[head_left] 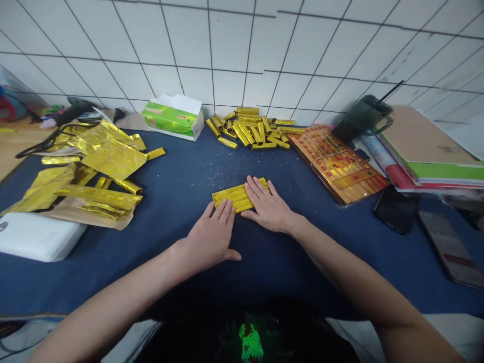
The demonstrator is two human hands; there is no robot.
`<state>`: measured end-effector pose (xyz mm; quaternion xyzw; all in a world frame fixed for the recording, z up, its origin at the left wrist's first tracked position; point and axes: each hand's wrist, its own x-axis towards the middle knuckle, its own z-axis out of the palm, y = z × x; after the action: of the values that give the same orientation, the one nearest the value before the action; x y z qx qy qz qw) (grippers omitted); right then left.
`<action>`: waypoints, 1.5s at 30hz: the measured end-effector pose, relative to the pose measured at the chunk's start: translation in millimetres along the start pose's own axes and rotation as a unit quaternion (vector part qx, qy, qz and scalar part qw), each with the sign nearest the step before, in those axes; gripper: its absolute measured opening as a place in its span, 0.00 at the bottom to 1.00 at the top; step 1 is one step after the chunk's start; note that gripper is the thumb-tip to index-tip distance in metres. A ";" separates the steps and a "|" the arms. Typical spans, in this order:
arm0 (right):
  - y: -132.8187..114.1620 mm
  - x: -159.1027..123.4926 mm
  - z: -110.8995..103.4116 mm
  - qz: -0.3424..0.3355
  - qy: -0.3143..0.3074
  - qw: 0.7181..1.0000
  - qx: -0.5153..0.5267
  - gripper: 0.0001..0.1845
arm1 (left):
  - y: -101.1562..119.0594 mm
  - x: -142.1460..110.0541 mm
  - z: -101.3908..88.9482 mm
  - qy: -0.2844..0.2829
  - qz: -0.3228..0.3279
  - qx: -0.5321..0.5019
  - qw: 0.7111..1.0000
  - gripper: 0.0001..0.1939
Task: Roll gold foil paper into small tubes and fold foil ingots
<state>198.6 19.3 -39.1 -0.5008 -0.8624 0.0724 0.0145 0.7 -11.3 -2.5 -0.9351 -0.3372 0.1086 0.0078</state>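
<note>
Sheets of gold foil paper (113, 159) lie loosely heaped at the left of the frame, behind a white case (41, 237), perhaps so that the left hand (212, 232) can reach them easily. Tissue box (174, 120) stands farther back, near the tiled wall (230, 48). In the centre, the left hand lies flat over the near left edge of a gold piece (240, 196), its fingers close together and its thumb stretched apart to the right; probably this stops the piece from sliding on the dark blue cover (170, 201). Small gold rolls (249, 130) are piled behind, apparently in a place out of the way. The right hand (270, 206) seems to flatten the right part of the same piece, thumb and little finger apart from the others; neither hand clamps anything. Toward the right, an orange printed packet (336, 161) lies, and beyond it a phone (449, 247). As for writing, print on the tissue box, the mark on the white case and the packet's lettering are too small or blurred to read.
</note>
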 end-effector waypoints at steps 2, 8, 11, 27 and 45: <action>-0.5 0.0 -1.5 0.001 -0.001 1.000 0.003 0.43 | -2.6 -4.0 -7.4 -0.024 -0.006 0.016 1.000 0.46; -0.9 0.7 -3.5 0.004 -0.012 1.000 0.008 0.45 | -13.3 -6.7 -17.9 -0.009 -0.010 0.016 1.000 0.32; 1.8 2.5 -5.0 -0.012 -0.012 1.000 0.011 0.45 | -17.7 -1.5 -20.7 0.011 -0.022 -0.007 1.000 0.22; 32.8 19.1 -6.1 -0.075 0.003 0.997 -0.010 0.45 | -5.0 1.3 9.2 0.027 -0.002 -0.040 0.999 0.49; -6.9 5.9 4.4 -0.050 0.027 0.998 -0.016 0.39 | -3.3 2.0 11.6 0.046 -0.011 -0.018 0.999 0.47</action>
<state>189.3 20.5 -42.8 -0.4592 -0.8866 0.0442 0.0329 -2.3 -8.1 -13.9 -0.9355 -0.3482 0.0590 0.0080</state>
